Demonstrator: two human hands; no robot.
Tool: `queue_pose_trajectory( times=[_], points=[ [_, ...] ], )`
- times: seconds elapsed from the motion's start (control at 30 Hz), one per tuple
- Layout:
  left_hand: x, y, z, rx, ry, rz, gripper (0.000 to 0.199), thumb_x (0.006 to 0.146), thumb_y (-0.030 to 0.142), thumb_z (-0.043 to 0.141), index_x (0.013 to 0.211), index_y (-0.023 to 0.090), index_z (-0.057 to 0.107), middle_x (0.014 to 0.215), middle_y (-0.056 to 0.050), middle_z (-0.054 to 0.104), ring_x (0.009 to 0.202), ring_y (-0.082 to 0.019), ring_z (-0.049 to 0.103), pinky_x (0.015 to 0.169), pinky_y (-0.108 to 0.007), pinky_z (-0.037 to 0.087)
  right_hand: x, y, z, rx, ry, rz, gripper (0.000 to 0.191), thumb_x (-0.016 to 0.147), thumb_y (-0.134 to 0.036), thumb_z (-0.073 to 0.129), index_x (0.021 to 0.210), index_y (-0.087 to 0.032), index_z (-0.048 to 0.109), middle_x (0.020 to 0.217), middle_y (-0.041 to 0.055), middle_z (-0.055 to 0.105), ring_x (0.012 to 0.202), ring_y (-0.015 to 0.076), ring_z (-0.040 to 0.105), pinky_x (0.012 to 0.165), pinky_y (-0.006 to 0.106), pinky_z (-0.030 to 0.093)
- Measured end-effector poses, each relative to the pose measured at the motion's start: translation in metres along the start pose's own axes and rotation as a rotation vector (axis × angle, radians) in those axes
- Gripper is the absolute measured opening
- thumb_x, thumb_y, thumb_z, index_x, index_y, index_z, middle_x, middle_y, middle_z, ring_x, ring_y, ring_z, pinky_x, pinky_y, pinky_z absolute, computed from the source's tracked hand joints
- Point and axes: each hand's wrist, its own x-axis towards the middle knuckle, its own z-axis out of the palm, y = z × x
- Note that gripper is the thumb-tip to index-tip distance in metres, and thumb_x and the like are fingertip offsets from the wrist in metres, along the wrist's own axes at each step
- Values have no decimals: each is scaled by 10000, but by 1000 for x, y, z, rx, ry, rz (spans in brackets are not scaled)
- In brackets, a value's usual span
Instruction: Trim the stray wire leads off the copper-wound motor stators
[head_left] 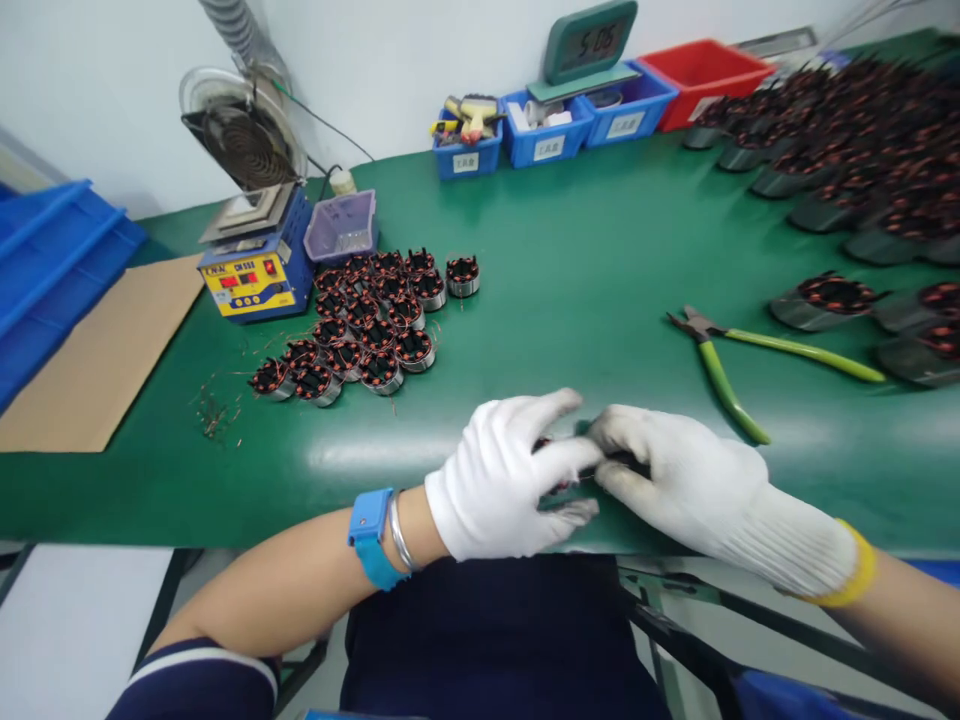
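Two gloved hands (502, 485), one cutter (714, 368), three labelled blue boxes (551, 148), one clock (591, 42)

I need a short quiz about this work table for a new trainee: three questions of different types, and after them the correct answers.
1. True or false: the pliers lie on the green table with their handles spread apart.

2. In the picture, which thing stands just left of the purple tray?
A) the red bin
B) the blue-and-yellow machine
C) the clock

3. Fill in the missing word: the glove with the yellow cuff is on the person's ____ hand.

Key: 1. True. 2. B. 3. right.
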Motion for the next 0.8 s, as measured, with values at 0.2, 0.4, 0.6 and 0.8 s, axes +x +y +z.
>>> queue_pose_trajectory(
  times=[0.2, 0.4, 0.6, 0.8],
  points=[
    [3, -2, -10, -126, -76, 224, 65, 771, 177, 607, 784, 210, 663, 1402, -141, 652, 1250, -324, 611, 991, -503, 522, 1, -3, 0, -29, 13, 36, 170, 843, -341, 522, 749, -222, 599, 717, 34, 650, 622, 167, 571, 540, 273, 274],
    [6, 0, -25, -391, 8, -142, 294, 647, 359, 737, 764, 237, 497, 1258, -135, 704, 1237, -349, 656, 1073, -549, 530, 2, -2, 0, 27, -12, -3, 173, 828, -334, 514, 740, -224, 613, 733, 40, 659, 632, 166, 549, 562, 279, 272],
    [14, 5, 1, -256, -79, -675, 822, 681, 628, 788, 1314, 174, 526, 1047, -106, 742, 952, -305, 757, 932, -508, 624, 4, 2, 2, 17, -8, 15, 172, 806, -350, 530, 748, -236, 644, 746, 43, 692, 629, 181, 584, 552, 292, 294],
    [17, 6, -1, -369, -202, -721, 1040, 627, 576, 811, 1468, 138, 385, 1090, -104, 763, 1010, -319, 767, 1026, -516, 600, 6, 1, -5, 235, 71, 160, 311, 864, -416, 503, 977, -226, 722, 951, 91, 780, 817, 257, 720, 680, 363, 521]
  ],
)
